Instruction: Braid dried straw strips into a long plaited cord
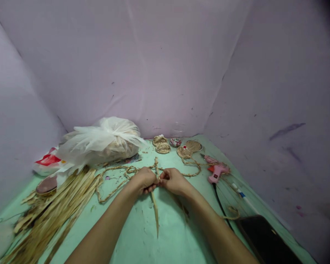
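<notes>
My left hand and my right hand meet at the middle of the green table. Both are closed, fingertips pinched on a dried fibre strip. Its pale tapering end hangs down below my left hand. Above the fingers a short braided piece sticks up, seemingly part of the same work; the join is hidden by my fingers. Behind my hands a long braided cord loops across the table, with a stretch of it curving to the right. Coiled woven pieces lie farther back.
Dried fibre strips are heaped at left, near a tied white plastic bag and a round brown-topped object. A bead-filled round container stands at the back. Right: a pink glue gun, a white pen and a black phone-like slab.
</notes>
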`<state>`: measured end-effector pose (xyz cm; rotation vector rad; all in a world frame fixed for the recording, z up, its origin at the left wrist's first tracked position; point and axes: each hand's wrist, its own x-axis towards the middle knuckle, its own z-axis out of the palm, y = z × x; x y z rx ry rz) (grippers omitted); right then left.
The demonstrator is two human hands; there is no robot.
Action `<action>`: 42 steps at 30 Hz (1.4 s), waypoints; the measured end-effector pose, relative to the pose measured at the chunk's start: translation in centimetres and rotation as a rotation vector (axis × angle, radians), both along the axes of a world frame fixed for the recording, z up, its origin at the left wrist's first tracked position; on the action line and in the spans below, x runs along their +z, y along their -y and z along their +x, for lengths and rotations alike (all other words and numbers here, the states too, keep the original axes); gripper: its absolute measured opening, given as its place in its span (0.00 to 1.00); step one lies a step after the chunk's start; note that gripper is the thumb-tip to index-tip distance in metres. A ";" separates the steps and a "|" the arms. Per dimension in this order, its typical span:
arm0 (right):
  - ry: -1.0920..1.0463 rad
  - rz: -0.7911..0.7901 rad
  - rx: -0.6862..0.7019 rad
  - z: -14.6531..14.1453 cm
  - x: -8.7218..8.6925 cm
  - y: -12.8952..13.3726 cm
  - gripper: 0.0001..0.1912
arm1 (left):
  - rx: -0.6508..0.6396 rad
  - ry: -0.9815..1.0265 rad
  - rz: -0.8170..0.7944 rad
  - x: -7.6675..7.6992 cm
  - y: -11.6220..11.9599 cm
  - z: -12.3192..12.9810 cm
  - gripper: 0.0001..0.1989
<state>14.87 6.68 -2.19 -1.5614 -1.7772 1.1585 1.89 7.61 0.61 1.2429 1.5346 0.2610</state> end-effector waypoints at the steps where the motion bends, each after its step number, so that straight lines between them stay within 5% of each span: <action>1: 0.131 0.078 0.007 0.0 0.1 0.1 0.04 | 0.027 -0.043 0.011 0.1 0.1 0.2 0.07; 7: 0.675 0.225 -0.076 -1.3 3.3 2.0 0.09 | 0.137 0.004 0.058 0.2 0.5 1.0 0.08; 17: 0.796 0.247 0.074 -3.1 5.3 3.9 0.11 | 0.176 0.156 -0.022 -0.7 -0.1 0.4 0.07; 22: 0.522 0.134 0.122 -0.7 5.0 2.5 0.08 | 0.026 0.210 0.029 -0.8 -0.2 -0.5 0.07; 26: 0.151 0.106 -0.192 0.8 3.0 0.5 0.10 | -0.056 0.254 0.006 -0.9 -0.5 -1.1 0.06; 30: -0.088 -0.152 -0.158 -0.4 1.1 0.2 0.08 | -0.098 0.273 0.017 -1.4 -0.7 -1.4 0.05; 35: -0.115 -0.162 -0.157 -1.2 0.3 0.4 0.05 | -0.159 0.147 0.067 -1.4 -0.8 -1.6 0.04; 42: -0.184 -0.274 -0.180 -0.8 0.4 0.3 0.03 | -0.276 -0.191 0.142 1.5 0.1 -1.3 0.06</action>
